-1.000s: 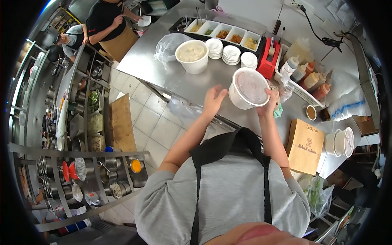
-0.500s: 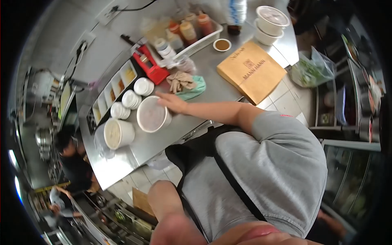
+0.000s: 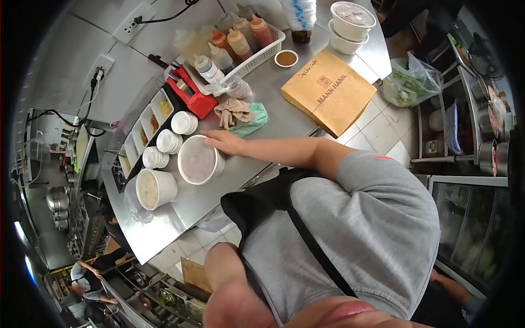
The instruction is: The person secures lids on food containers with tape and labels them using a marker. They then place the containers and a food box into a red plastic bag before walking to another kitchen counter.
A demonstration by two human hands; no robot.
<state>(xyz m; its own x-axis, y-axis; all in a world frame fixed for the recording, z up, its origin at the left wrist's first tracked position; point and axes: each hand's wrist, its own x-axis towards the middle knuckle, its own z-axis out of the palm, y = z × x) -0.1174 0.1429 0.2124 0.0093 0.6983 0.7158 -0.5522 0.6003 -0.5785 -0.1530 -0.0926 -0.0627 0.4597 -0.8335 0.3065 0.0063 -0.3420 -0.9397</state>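
My right hand (image 3: 227, 143) reaches across the steel counter and grips the rim of a round white lidded tub (image 3: 200, 159), a fingertip on its translucent lid. Beside it, to the left, stands a second lidded tub (image 3: 156, 189). Behind the tubs are several stacks of small white lids or cups (image 3: 169, 141). A beige and green cloth (image 3: 249, 116) lies just beyond my right hand. My left arm is bent up close to the camera; my left hand (image 3: 240, 306) is blurred at the bottom edge, and its fingers cannot be made out.
A brown paper bag (image 3: 331, 90) lies on the counter near a small cup of brown sauce (image 3: 286, 58). Sauce bottles (image 3: 238, 44) stand in a white basket. Two stacked bowls (image 3: 350, 27) are at the far right. A co-worker (image 3: 90, 284) stands at lower left.
The whole view has shifted slightly, with the counter items a little further left. My right hand's fingers now reach further over the tub's lid. The left arm stays raised.
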